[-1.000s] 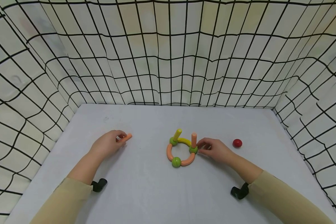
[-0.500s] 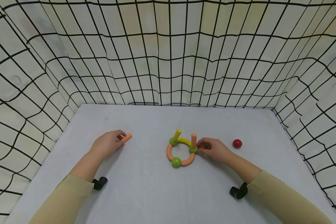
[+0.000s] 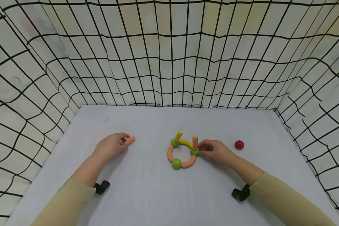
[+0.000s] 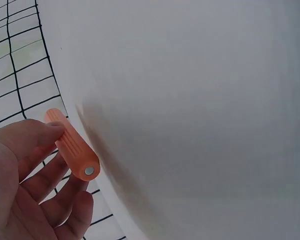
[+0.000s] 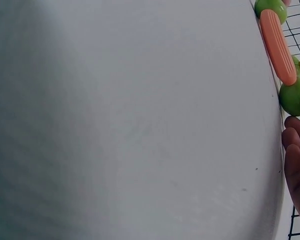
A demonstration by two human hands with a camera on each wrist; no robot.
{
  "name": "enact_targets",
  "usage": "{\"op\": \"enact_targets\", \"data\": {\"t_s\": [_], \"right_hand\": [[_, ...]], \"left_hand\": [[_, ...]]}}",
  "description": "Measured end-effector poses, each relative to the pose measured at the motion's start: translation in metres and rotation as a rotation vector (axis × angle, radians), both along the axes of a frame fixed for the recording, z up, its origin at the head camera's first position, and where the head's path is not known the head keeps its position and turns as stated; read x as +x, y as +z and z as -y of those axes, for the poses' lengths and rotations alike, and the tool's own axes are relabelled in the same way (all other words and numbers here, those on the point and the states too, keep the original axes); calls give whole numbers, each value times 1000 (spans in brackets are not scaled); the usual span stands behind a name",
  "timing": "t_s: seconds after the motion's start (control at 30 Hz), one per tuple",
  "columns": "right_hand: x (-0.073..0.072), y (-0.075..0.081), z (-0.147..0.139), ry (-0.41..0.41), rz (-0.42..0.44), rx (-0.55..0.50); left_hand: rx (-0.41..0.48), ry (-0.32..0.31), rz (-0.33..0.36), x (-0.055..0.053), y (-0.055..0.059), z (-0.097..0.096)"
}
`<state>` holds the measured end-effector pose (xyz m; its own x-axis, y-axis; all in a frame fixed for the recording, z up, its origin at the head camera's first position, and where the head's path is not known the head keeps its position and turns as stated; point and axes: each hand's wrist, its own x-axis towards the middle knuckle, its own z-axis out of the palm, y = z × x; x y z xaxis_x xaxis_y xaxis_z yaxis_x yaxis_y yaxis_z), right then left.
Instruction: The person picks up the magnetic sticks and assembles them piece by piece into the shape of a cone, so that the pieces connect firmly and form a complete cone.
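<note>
My left hand, at the left of the table, pinches a straight orange magnetic rod between thumb and fingers. A round metal magnet shows in the rod's near end in the left wrist view. On the table, curved orange and yellow pieces and green balls form a ring. A yellow rod tilts up from its back left ball, and an orange rod stands on its right ball. My right hand holds that green ball from the right with its fingertips; the right wrist view shows it only partly.
A red ball lies on the table to the right, beyond my right hand. The table has a white cover. Black grid netting over white walls rises at the back and both sides.
My left hand has shifted slightly to the right with the orange rod. The ring's front ball has moved a little to the left. My right hand stays at its green ball.
</note>
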<state>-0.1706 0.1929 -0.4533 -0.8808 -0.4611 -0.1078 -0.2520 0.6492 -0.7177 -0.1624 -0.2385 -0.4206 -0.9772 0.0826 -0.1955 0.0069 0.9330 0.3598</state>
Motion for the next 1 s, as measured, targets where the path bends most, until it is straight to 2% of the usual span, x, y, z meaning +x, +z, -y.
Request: {"op": "enact_targets", "data": {"t_s": [0.2,0.5,0.77,1.0], "right_hand": [[1,0,1,3,5,16],[1,-2,2,13,-10,21],[2,-3,2,14,1,4],[2,-2,3,29,-1,-1]], "left_hand": [[28,-49,-50,5,1,-12],[124,-97,-116,18,9,-36],[201,-153,-194,25,7,-58],[298,-163,-193,32,12,-79]]}}
